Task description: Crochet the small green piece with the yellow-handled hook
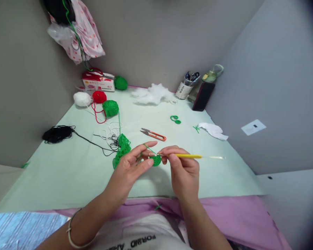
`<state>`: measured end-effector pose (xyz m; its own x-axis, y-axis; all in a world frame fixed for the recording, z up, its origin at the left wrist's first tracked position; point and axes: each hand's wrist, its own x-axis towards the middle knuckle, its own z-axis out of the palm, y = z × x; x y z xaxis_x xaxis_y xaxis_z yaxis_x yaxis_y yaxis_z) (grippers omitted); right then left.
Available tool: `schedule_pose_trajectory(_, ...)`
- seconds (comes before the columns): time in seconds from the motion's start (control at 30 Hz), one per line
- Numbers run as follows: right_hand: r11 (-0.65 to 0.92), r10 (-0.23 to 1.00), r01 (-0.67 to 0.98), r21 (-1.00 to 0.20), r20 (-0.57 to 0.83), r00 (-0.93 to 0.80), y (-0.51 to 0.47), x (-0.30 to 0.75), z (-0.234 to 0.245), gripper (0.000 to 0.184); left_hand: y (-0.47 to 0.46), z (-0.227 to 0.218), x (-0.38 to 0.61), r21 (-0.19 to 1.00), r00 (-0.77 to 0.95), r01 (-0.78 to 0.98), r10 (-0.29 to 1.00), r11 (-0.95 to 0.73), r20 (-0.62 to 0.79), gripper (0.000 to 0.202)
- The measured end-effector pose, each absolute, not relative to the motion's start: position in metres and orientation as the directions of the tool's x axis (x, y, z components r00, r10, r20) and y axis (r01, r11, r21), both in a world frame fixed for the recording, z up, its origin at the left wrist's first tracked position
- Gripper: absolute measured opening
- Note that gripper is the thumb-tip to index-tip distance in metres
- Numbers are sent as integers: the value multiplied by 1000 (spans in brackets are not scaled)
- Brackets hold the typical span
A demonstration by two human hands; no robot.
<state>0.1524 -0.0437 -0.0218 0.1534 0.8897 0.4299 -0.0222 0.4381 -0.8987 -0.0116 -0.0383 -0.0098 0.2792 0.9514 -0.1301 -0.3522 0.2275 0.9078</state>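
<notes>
My right hand (184, 170) is closed round a crochet hook with a yellow handle (189, 156), whose metal tip points left. At that tip is a small round green crochet piece (155, 160). The thumb and fingers of my left hand (131, 163) pinch the piece's left edge, and green yarn runs up over the raised index finger. Just behind the left hand lies a loose heap of green yarn (122, 147). Thread snips with orange handles (156, 135) rest on the table beyond both hands.
Green (111, 108), red (99, 97) and white (82, 99) yarn balls sit at the back left, near a box (99, 83). Black yarn (57, 134) lies left. White stuffing (153, 94), a pen cup (185, 88) and a phone (203, 96) stand along the back.
</notes>
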Motion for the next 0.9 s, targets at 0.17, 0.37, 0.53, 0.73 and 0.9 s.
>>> schedule_pose_trajectory(0.17,337,941,-187,-923,320,115,-40,157,-18,25,-39,-11,-14,938,237,-294,965,182,-113,33)
schedule_pose_trajectory(0.37,523,844,100,-847,530,75,-52,158,-15,20,-41,-11,-13,959,179,-249,980,135,-92,31)
schedule_pose_trajectory(0.53,737,603,486,-469,782,-160,-58,156,-20,31,-45,-11,-8,951,77,-296,995,88,-69,39)
schedule_pose_trajectory(0.73,703,619,493,-513,783,-66,-55,156,-26,32,-41,-9,-8,684,355,-570,887,456,-295,52)
schedule_pose_trajectory(0.9,503,861,-48,-863,495,115,-46,155,-21,22,-37,-12,-9,690,339,-592,905,417,-256,53)
